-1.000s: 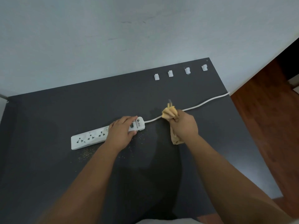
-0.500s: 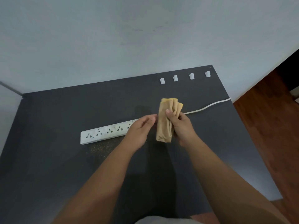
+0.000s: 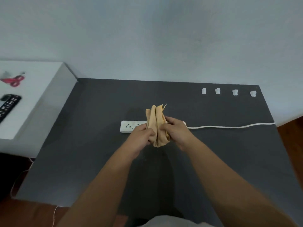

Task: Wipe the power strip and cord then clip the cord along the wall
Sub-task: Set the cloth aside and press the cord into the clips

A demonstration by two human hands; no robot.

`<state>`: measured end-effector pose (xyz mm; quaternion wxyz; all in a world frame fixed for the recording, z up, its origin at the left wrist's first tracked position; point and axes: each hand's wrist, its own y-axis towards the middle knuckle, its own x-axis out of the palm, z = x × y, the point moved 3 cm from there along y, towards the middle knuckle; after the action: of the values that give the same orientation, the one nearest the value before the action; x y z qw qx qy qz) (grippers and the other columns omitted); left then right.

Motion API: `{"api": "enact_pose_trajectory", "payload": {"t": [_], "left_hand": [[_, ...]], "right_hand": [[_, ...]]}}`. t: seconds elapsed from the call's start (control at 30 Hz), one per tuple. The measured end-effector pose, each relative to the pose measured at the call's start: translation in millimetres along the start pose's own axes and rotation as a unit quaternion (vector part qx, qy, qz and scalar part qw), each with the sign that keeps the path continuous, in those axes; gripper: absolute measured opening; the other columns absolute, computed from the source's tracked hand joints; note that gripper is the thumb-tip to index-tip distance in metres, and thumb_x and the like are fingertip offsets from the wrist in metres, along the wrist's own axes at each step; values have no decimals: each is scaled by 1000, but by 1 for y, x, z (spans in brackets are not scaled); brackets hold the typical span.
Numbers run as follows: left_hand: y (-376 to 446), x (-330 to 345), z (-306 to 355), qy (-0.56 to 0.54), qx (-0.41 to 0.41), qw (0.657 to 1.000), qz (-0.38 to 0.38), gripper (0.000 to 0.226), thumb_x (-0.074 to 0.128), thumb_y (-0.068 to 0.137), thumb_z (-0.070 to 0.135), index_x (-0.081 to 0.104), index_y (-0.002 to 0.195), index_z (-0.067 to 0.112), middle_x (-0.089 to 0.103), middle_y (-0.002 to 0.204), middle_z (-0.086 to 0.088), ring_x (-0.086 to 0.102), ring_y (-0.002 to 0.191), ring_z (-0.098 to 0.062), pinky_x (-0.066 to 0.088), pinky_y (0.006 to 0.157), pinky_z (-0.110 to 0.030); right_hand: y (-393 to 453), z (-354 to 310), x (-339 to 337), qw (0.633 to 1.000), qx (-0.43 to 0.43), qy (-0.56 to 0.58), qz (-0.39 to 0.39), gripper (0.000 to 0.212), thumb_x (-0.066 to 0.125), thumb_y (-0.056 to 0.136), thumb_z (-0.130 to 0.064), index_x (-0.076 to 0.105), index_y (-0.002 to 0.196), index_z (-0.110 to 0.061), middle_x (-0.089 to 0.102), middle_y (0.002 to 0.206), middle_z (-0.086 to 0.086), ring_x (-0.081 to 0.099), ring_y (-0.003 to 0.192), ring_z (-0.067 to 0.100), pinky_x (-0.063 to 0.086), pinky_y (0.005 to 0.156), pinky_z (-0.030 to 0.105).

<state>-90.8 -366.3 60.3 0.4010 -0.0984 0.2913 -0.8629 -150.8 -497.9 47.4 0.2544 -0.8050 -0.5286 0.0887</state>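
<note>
Pale wall (image 3: pixel 147 38) behind dark table (image 3: pixel 82 145); white shelf (image 3: pixel 41 99) at far left w/ red scissors (image 3: pixel 14 80). Power strip (image 3: pixel 129 126) lies flat mid-table, partly hidden behind cloth (image 3: pixel 156 126). Left hand (image 3: pixel 141 136) & right hand (image 3: pixel 176 131) both clench the bunched cloth above it. Cord (image 3: pixel 229 126) runs right off the table edge; 4 clips (image 3: pixel 218 91) sit near the wall. Risk: nothing pins the strip, so a wipe could drag it, or a bulky wad could miss the sockets.
</note>
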Motion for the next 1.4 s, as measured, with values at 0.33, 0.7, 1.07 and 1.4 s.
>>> {"api": "enact_pose_trajectory", "payload": {"t": [0.33,0.7,1.07,1.4], "left_hand": [[-26,-140,-24,-160,-6,982,97,63,35,76,-15,52,130,13,57,103,-6,57,81,-19,49,50,-23],[-21,-284,-79,21,15,945,325,32,71,83,30,52,107,20,66,103,5,62,94,-13,53,84,-38],[-14,-313,-137,219,32,933,284,27,60,90,23,52,115,22,62,104,6,57,92,-12,41,78,-25],[-5,-270,-105,376,135,858,323,48,58,78,8,51,122,26,33,141,-1,37,121,-26,35,98,-41]], "right_hand": [[26,21,116,966,162,199,-9,21,50,94,-18,60,110,-10,67,95,6,65,85,24,56,60,37],[63,39,244,985,99,-110,-94,29,68,84,-12,60,112,-15,68,108,6,67,95,25,60,72,49],[60,83,270,949,80,-305,-11,34,72,79,-32,50,102,-22,65,83,5,65,50,20,54,42,29],[69,58,205,974,50,-175,138,42,77,67,-37,54,101,-31,61,78,3,62,69,19,54,65,37]]}}
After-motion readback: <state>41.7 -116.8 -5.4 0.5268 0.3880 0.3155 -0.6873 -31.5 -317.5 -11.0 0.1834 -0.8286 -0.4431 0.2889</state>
